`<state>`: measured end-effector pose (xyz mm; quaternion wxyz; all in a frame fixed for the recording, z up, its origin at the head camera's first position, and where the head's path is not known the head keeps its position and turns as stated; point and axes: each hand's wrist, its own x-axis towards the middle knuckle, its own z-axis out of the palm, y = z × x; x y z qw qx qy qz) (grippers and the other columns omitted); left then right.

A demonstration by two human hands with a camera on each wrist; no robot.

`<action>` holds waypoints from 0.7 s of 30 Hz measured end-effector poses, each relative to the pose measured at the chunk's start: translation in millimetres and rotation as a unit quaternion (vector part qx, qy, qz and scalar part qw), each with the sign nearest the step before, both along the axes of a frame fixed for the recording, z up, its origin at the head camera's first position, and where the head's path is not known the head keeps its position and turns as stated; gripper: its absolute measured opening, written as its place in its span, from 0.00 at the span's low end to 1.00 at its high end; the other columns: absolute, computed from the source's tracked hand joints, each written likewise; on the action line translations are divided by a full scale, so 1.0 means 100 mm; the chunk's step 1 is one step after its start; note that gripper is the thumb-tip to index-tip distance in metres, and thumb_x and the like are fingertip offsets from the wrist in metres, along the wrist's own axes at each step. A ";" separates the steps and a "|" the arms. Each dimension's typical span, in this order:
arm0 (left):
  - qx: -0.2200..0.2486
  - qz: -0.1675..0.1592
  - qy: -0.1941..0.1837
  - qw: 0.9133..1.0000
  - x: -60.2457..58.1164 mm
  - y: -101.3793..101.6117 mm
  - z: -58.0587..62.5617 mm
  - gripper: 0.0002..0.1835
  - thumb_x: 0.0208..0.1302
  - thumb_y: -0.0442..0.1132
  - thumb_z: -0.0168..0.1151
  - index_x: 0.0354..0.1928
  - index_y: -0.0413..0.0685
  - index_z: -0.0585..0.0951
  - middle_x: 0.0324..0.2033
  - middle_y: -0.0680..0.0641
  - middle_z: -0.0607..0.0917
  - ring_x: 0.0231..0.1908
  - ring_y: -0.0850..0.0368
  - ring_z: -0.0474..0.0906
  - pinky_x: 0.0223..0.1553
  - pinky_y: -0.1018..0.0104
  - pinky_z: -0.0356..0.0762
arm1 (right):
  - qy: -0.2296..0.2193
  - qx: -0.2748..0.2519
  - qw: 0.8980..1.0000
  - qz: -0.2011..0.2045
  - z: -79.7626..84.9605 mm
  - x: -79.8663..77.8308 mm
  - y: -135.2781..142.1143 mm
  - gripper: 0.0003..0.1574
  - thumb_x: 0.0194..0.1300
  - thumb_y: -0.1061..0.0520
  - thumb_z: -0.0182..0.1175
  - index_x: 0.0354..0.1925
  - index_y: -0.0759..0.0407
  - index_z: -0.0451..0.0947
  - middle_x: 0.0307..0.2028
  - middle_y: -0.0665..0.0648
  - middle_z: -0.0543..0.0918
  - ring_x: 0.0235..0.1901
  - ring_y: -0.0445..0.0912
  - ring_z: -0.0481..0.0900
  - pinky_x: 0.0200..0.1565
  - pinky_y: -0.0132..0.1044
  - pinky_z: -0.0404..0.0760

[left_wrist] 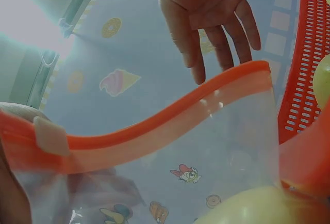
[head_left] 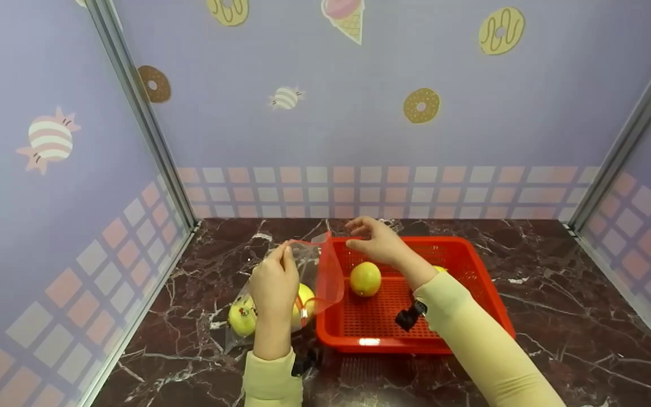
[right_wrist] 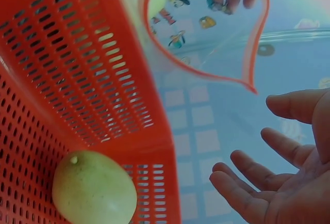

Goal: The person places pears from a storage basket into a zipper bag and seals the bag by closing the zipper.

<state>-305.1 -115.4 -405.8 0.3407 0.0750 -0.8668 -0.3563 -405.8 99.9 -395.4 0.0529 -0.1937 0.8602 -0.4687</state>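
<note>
My left hand [head_left: 273, 288] pinches the rim of a clear plastic bag [head_left: 328, 277] with a red-orange band round its mouth. Its mouth gapes toward the right, and cartoon figures are printed on the clear film. Inside the bag lie yellow lemon-like fruits [head_left: 306, 297], partly hidden behind the left hand. My right hand [head_left: 379, 243] hovers over the far left part of a red plastic basket [head_left: 382, 341], fingers spread and relaxed, holding nothing. Below it, one yellow fruit [head_left: 365, 279] sits in the basket; another yellow fruit [head_left: 439, 269] shows partly behind the right forearm.
The bag and basket stand side by side on a dark marbled table [head_left: 551, 316]. Printed panels enclose the table at the back [head_left: 325, 135], left and right. Black wrist-camera mounts [head_left: 410, 315] stick out from both sleeves, the right one over the basket.
</note>
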 end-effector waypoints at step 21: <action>-0.003 -0.003 0.006 1.000 0.00 0.00 0.00 0.15 0.74 0.41 0.58 0.52 0.44 0.89 0.44 0.39 0.92 0.41 0.32 0.88 0.39 0.38 0.83 | 0.000 0.127 0.992 0.018 -0.30 -0.19 -0.06 0.31 0.67 0.54 0.68 0.65 0.59 0.74 0.62 0.68 0.79 0.62 0.62 0.78 0.60 0.56 0.80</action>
